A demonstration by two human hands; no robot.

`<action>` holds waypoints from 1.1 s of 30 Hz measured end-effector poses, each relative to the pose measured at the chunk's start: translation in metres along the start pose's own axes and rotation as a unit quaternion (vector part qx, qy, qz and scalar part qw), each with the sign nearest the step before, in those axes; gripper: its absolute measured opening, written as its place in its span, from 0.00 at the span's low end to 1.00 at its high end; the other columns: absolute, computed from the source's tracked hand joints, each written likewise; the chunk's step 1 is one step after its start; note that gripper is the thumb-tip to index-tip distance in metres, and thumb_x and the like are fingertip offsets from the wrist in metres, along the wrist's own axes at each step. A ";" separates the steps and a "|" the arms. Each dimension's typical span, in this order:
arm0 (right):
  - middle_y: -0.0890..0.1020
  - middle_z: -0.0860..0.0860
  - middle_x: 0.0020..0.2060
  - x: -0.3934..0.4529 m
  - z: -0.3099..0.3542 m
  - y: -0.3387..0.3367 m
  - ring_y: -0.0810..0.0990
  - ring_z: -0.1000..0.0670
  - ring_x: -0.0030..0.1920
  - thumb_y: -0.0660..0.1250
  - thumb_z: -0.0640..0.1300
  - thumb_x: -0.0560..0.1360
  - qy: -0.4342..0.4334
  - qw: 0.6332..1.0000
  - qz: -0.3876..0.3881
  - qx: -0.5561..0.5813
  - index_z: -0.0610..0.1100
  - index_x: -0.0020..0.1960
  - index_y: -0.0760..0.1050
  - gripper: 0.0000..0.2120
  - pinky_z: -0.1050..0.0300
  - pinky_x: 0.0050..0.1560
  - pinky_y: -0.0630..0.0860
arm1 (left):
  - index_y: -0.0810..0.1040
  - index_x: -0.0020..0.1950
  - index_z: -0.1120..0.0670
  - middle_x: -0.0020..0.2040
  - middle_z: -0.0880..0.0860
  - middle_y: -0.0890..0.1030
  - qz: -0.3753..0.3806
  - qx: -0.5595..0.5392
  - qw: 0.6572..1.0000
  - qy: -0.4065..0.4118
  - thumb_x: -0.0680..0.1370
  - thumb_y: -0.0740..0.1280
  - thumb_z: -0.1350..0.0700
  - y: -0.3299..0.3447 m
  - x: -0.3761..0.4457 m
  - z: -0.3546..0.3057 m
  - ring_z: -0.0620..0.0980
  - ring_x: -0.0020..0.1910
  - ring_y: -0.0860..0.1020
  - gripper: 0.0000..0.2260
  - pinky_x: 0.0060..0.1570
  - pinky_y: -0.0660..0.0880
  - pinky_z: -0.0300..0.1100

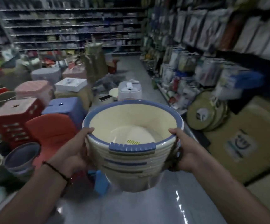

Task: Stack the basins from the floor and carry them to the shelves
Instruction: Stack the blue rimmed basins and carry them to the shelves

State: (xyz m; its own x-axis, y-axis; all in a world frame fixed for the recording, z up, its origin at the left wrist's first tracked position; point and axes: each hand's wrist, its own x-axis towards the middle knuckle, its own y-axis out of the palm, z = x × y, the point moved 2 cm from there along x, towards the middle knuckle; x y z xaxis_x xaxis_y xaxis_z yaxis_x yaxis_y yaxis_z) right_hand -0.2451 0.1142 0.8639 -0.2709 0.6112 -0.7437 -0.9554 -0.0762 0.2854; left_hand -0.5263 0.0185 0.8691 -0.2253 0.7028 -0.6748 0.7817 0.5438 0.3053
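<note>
- Two hands, left hand and right hand, clamp the stack of basins, thumbs over the rim.
- Nested basins might slip loose if it tilts.
- Stools crowd the left; easy to trip.

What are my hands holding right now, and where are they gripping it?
Both hands hold a stack of nested basins off the floor. The left hand grips its left side, the right hand its right side, thumbs hooked over the top basin's blue rim.
</note>
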 end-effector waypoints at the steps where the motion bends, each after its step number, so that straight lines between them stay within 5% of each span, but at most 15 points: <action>1: 0.77 0.46 0.43 -0.002 0.011 -0.017 0.74 0.47 0.41 0.71 0.60 0.65 -0.004 1.000 -0.006 0.012 0.46 0.51 0.74 0.22 0.55 0.45 0.70 | 0.81 0.57 0.55 0.45 0.57 0.84 0.007 0.010 1.000 -0.003 0.70 0.72 0.44 0.020 0.011 -0.003 0.58 0.43 0.82 0.21 0.55 0.74 0.58; 4: 0.83 0.42 0.48 -0.006 0.042 -0.056 0.79 0.42 0.50 0.69 0.60 0.68 -0.016 0.999 -0.015 0.047 0.42 0.56 0.79 0.26 0.49 0.55 0.73 | 0.77 0.66 0.52 0.56 0.55 0.79 0.022 0.037 0.999 -0.023 0.65 0.76 0.42 0.075 0.044 -0.014 0.59 0.53 0.77 0.32 0.47 0.76 0.62; 8: 0.82 0.41 0.47 0.003 0.082 -0.091 0.78 0.41 0.47 0.69 0.61 0.69 -0.028 0.996 -0.062 0.063 0.42 0.57 0.77 0.26 0.51 0.42 0.74 | 0.75 0.66 0.53 0.64 0.58 0.77 0.063 0.068 0.995 -0.043 0.65 0.77 0.41 0.137 0.082 -0.027 0.64 0.60 0.75 0.33 0.53 0.72 0.69; 13: 0.81 0.40 0.52 0.038 0.138 -0.113 0.76 0.40 0.50 0.67 0.61 0.70 -0.024 0.993 -0.111 0.044 0.39 0.58 0.76 0.28 0.47 0.45 0.72 | 0.76 0.55 0.55 0.53 0.58 0.77 0.065 0.097 0.992 -0.046 0.73 0.69 0.40 0.191 0.138 -0.043 0.63 0.58 0.75 0.20 0.61 0.69 0.69; 18: 0.82 0.39 0.52 0.106 0.202 -0.109 0.77 0.40 0.51 0.64 0.62 0.73 -0.010 0.992 -0.124 0.012 0.38 0.56 0.77 0.28 0.47 0.46 0.73 | 0.76 0.65 0.54 0.65 0.60 0.77 0.087 0.083 0.989 -0.087 0.66 0.75 0.40 0.216 0.227 -0.077 0.65 0.61 0.75 0.32 0.54 0.71 0.71; 23: 0.83 0.39 0.54 0.186 0.267 -0.093 0.78 0.39 0.55 0.66 0.63 0.71 0.004 0.990 -0.141 0.022 0.40 0.61 0.77 0.30 0.47 0.50 0.75 | 0.76 0.67 0.53 0.66 0.57 0.76 0.082 0.096 0.987 -0.096 0.61 0.77 0.40 0.241 0.317 -0.128 0.64 0.63 0.74 0.37 0.54 0.71 0.70; 29: 0.83 0.38 0.53 0.250 0.343 -0.089 0.79 0.37 0.54 0.69 0.63 0.69 0.006 0.988 -0.148 0.038 0.39 0.62 0.76 0.32 0.45 0.52 0.76 | 0.75 0.55 0.55 0.53 0.58 0.77 0.067 0.124 0.986 -0.087 0.73 0.69 0.41 0.292 0.384 -0.188 0.62 0.54 0.76 0.21 0.49 0.75 0.63; 33: 0.83 0.37 0.53 0.282 0.393 -0.095 0.79 0.37 0.54 0.66 0.62 0.73 -0.006 0.990 -0.140 0.035 0.38 0.59 0.77 0.29 0.44 0.51 0.76 | 0.75 0.53 0.54 0.52 0.59 0.77 0.063 0.119 0.986 -0.095 0.73 0.69 0.40 0.332 0.419 -0.218 0.63 0.54 0.76 0.20 0.54 0.74 0.65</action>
State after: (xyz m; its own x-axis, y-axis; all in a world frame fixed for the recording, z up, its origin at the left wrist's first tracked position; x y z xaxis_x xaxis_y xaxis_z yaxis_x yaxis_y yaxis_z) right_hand -0.1844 0.6036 0.8647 0.0049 0.6107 -0.7918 -0.9822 0.1515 0.1107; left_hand -0.4876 0.5934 0.8340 -0.0230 0.6471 -0.7621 0.9160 0.3189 0.2432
